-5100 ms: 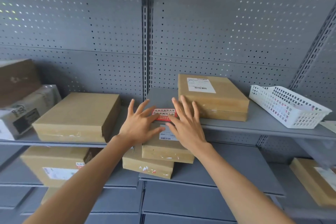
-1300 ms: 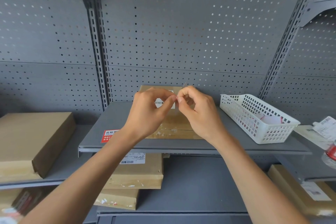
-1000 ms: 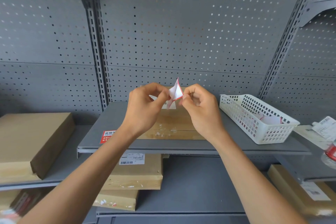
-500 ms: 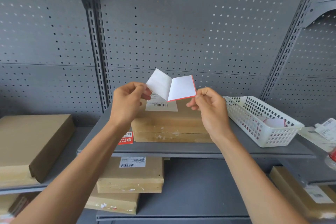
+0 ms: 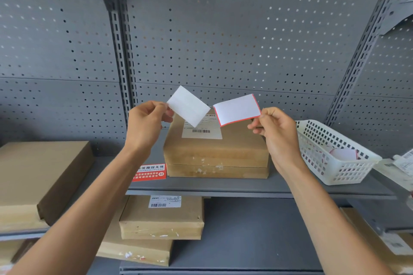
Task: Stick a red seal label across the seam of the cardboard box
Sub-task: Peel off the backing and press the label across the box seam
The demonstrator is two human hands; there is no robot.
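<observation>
Lower shelves, nearest: two stacked brown boxes, the top one with a barcode sticker. Both hands raised above the middle shelf. Left hand pinches a white backing sheet by its corner. Right hand pinches the red seal label at its corner, white side facing the camera, red showing along the edges. The two sheets are apart, just beside each other. Behind them, the cardboard box sits on the shelf, seam across its front, shipping label on top. A red sticker lies on the shelf at its left; a white basket stands at its right. Grey pegboard at the back.
</observation>
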